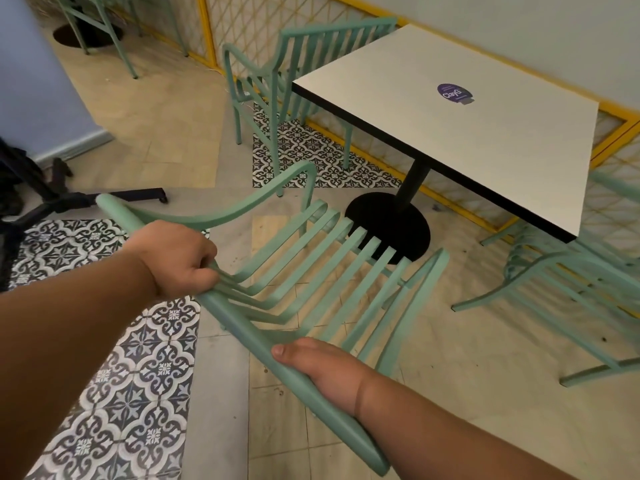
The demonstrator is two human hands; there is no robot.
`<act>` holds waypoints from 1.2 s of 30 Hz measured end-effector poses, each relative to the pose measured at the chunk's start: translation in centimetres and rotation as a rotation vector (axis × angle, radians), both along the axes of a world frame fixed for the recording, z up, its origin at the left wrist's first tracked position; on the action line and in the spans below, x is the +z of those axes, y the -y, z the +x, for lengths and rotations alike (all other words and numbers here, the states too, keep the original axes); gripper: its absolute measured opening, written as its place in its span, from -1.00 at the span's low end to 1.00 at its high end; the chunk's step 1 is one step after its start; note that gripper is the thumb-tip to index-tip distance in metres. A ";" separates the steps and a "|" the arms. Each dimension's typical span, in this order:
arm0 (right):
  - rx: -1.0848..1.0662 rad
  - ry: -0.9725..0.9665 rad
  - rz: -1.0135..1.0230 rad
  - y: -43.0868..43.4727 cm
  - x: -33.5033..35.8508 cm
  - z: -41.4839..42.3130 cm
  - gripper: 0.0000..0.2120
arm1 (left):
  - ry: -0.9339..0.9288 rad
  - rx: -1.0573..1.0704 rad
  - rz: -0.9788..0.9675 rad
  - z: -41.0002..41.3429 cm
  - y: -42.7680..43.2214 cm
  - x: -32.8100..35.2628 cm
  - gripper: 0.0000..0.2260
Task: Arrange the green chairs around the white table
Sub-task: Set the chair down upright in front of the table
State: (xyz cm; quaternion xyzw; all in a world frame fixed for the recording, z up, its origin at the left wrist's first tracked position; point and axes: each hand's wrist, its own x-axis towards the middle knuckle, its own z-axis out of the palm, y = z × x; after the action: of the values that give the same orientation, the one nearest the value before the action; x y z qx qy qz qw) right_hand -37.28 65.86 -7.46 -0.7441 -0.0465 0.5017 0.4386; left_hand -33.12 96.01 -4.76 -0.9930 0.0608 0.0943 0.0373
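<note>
1. Step in hand: bringing one green chair (pixel 311 271) to the white table (pixel 450 133); its seat faces the table's near edge, just short of it.
2. Left grip (pixel 176 258) curls round the chair's top rail; right grip (pixel 322 372) wraps the same rail, thumb on top.
3. Other chairs stand at the left edge (pixel 263 84) and the right edge (pixel 561 282).
4. Next, I judge: square it up, then slide it in along the floor (pixel 467 393).

My left forearm (pixel 69 341) and right forearm (pixel 450 431) are bare right to the frame edge, honestly. Left hand (pixel 176 258) and right hand (pixel 325 372) are bare too, right thumbnail (pixel 278 350) cut short.
</note>
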 end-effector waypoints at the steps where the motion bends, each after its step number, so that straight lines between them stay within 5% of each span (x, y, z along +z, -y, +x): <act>1: -0.002 0.004 0.002 -0.4 -0.1 0.1 -0.41 | -0.004 -0.005 0.005 0.2 -0.2 0.2 -0.63; 25: -0.037 0.023 -0.050 0.3 -0.3 0.8 -0.46 | 0.099 -0.097 0.112 1.4 -1.8 -0.6 -0.53; 32: 0.079 0.140 -0.222 2.5 0.3 2.5 -0.36 | -0.059 0.056 0.225 0.9 -0.3 0.5 -0.55; 36: 0.100 0.159 -0.313 4.6 -0.5 3.4 -0.28 | -0.204 0.181 0.049 -0.9 3.4 1.7 -0.70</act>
State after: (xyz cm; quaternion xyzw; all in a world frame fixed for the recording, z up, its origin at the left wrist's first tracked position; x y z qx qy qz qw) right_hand -33.86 61.25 -8.00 -0.8374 -0.0393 0.4635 0.2869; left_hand -34.02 92.61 -3.06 -0.9785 -0.0279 0.1990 0.0463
